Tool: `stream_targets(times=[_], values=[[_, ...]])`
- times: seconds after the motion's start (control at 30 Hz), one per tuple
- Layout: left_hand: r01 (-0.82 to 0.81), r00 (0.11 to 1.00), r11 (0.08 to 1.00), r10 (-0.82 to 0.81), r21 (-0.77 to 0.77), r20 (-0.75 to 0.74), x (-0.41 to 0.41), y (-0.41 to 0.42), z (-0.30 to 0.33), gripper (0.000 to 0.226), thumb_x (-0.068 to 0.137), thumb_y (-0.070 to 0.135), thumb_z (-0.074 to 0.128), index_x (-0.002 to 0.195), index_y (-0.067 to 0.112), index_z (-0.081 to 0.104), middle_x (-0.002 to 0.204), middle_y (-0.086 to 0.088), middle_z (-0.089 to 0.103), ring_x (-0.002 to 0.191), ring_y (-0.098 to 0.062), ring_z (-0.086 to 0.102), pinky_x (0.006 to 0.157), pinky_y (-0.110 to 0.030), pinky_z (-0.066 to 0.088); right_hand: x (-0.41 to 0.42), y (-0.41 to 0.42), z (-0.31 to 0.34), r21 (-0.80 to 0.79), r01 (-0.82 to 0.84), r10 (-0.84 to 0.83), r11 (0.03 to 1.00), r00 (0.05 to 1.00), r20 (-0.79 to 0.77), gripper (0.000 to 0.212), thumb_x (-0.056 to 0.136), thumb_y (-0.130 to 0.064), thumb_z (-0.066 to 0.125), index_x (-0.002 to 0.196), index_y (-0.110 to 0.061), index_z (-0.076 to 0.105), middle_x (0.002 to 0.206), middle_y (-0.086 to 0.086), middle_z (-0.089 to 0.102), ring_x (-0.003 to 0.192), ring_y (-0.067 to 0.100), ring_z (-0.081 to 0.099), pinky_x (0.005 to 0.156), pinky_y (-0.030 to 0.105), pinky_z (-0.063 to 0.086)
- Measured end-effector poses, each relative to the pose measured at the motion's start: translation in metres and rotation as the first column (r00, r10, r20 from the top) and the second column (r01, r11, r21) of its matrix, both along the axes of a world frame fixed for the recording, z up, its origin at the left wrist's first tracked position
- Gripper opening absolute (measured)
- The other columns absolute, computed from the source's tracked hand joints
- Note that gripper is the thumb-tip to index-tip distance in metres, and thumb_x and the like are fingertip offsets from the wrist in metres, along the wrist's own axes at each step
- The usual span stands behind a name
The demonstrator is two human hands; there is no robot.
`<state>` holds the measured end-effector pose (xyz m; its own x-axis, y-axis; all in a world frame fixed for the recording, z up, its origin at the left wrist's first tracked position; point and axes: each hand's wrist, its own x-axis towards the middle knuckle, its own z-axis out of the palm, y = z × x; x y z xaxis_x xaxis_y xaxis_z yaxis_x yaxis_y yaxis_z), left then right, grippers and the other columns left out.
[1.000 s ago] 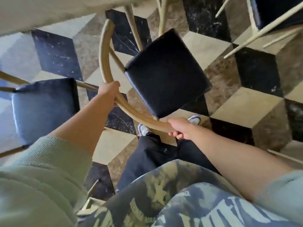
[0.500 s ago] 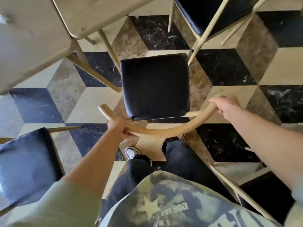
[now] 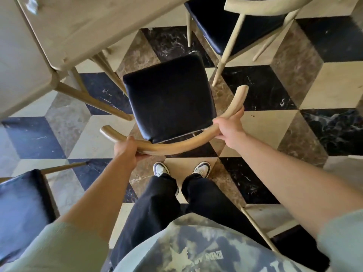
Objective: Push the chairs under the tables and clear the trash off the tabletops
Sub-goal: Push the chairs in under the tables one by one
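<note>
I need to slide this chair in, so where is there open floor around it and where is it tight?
Open floor lies right of the held chair, below the second chair. It is tight on the left, where the table legs nearly meet the seat.

Underfoot, a marble floor (image 3: 271, 126) of black, brown and cream diamond tiles carries everything: a black-seated wooden chair (image 3: 169, 95) stands at centre, another chair (image 3: 231, 22) far right, a third (image 3: 21, 209) near left. A pale wooden table (image 3: 84, 26) plants its legs at far left, and two white-toed shoes (image 3: 161, 169) stand just near of the centre chair.
</note>
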<state>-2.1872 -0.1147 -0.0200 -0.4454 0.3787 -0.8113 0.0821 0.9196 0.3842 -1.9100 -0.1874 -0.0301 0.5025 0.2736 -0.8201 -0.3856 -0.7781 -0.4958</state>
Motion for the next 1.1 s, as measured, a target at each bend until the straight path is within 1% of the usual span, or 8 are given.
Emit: stream_targets(times=[0.17,0.33,0.6,0.73,0.83,0.9,1.0,1.1], values=[[-0.026,0.999,1.0,0.025,0.012,0.044,0.023,0.042,-0.005,0.015,0.109,0.022,0.047,0.116,0.009,0.045,0.095,-0.013,0.065,0.078,-0.034,0.074,0.077,-0.064,0.061,0.036,0.07,0.009,0.033,-0.166,0.166,0.986,0.986,0.009,0.105,0.093,-0.013,0.071,0.159,-0.041,-0.005,0.149,0.009,0.045,0.111,0.028,0.059,0.076,0.048,0.063],[-0.011,1.0,0.997,0.01,0.072,0.025,0.031,0.091,-0.013,0.03,0.107,0.03,0.049,0.129,0.01,0.05,0.104,-0.012,0.07,0.076,-0.032,0.078,0.072,-0.058,0.065,0.055,0.137,0.007,0.042,-0.235,0.233,0.971,0.97,0.064,0.107,0.093,-0.017,0.071,0.159,-0.041,-0.01,0.15,0.009,0.046,0.108,0.027,0.06,0.079,0.051,0.064],[-0.096,0.995,0.989,0.091,0.108,0.048,0.057,0.182,-0.021,0.025,0.103,0.028,0.05,0.118,0.009,0.056,0.092,-0.015,0.072,0.051,-0.03,0.074,0.07,-0.056,0.064,0.082,0.252,0.007,0.021,-0.321,0.317,0.947,0.943,0.099,0.105,0.094,-0.023,0.071,0.161,-0.039,-0.009,0.155,0.008,0.042,0.114,0.029,0.059,0.045,0.027,0.057],[-0.148,0.988,0.988,0.15,0.049,-0.023,0.059,0.206,-0.022,0.027,0.104,0.029,0.052,0.118,0.007,0.059,0.1,-0.017,0.073,0.066,-0.034,0.077,0.065,-0.054,0.065,0.079,0.274,-0.003,-0.037,-0.38,0.382,0.924,0.917,0.115,0.107,0.093,-0.026,0.07,0.159,-0.04,-0.013,0.148,0.01,0.048,0.117,0.033,0.062,0.077,0.046,0.065],[-0.156,0.987,0.987,0.157,0.028,-0.043,0.056,0.21,-0.019,0.029,0.106,0.034,0.051,0.121,0.008,0.054,0.1,-0.016,0.07,0.071,-0.034,0.076,0.07,-0.056,0.064,0.074,0.27,-0.013,-0.048,-0.384,0.387,0.922,0.917,0.098,0.105,0.093,-0.027,0.068,0.157,-0.041,-0.014,0.147,0.014,0.048,0.116,0.034,0.063,0.089,0.053,0.061],[-0.164,0.986,0.986,0.164,0.01,-0.041,0.058,0.213,-0.016,0.031,0.107,0.034,0.05,0.126,0.009,0.05,0.097,-0.015,0.068,0.064,-0.032,0.075,0.067,-0.057,0.065,0.075,0.273,-0.018,-0.029,-0.342,0.343,0.939,0.935,0.09,0.102,0.094,-0.024,0.066,0.159,-0.038,-0.012,0.148,0.016,0.047,0.119,0.035,0.061,0.094,0.053,0.058],[-0.195,0.981,0.98,0.194,-0.034,-0.007,0.06,0.216,-0.008,0.028,0.108,0.03,0.049,0.126,0.009,0.047,0.095,-0.016,0.065,0.072,-0.034,0.072,0.052,-0.055,0.063,0.076,0.272,-0.019,-0.021,-0.354,0.353,0.935,0.927,0.126,0.099,0.094,-0.026,0.066,0.161,-0.032,-0.007,0.145,0.015,0.05,0.117,0.033,0.061,0.097,0.046,0.056],[-0.155,0.986,0.98,0.161,-0.124,0.043,0.059,0.222,0.002,0.037,0.108,0.036,0.049,0.13,0.006,0.046,0.108,-0.024,0.066,0.079,-0.042,0.072,0.059,-0.055,0.061,0.083,0.272,-0.017,-0.029,-0.422,0.423,0.906,0.9,0.108,0.1,0.092,-0.032,0.068,0.161,-0.028,-0.004,0.138,0.011,0.053,0.11,0.028,0.062,0.093,0.038,0.056]])
